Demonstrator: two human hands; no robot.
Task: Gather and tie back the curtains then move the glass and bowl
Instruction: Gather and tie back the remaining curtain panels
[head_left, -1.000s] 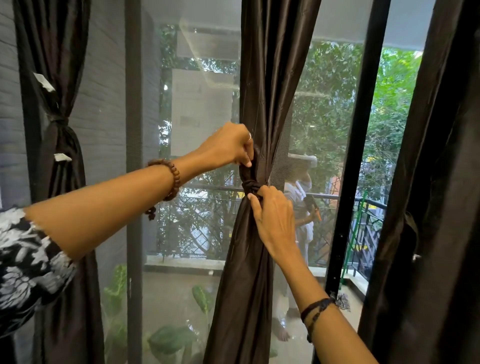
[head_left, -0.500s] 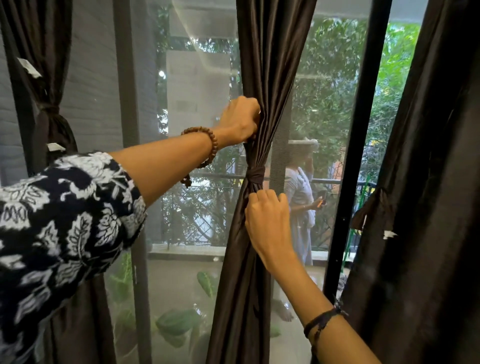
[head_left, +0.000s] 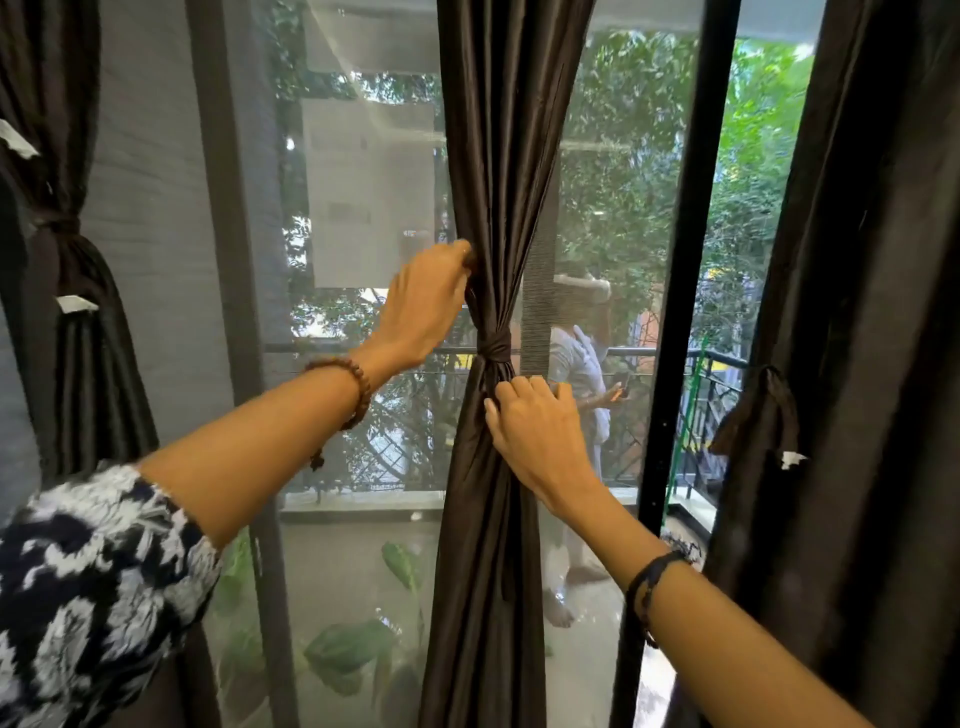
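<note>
We see the left hand (head_left: 423, 306) gripping the dark brown satin curtain (head_left: 498, 182) above its knotted fabric tie (head_left: 493, 349); the right hand (head_left: 537, 434) clutches folds just below, before the glass balcony door (head_left: 353, 208).

Centre curtain (head_left: 498, 208): we find it hanging in front of the window glass (head_left: 363, 208), between the two frame posts.
Tie band (head_left: 493, 351): wrapped around the centre curtain at mid-height.
Left hand (head_left: 426, 306): on the centre curtain's left edge, above the tie band.
Right hand (head_left: 540, 436): on the centre curtain, just below the tie band.
Left curtain (head_left: 67, 291): far left, well apart from centre.
Right curtain (head_left: 857, 364): far right, nearest us.
Balcony railing (head_left: 691, 364): behind the glass.
</note>
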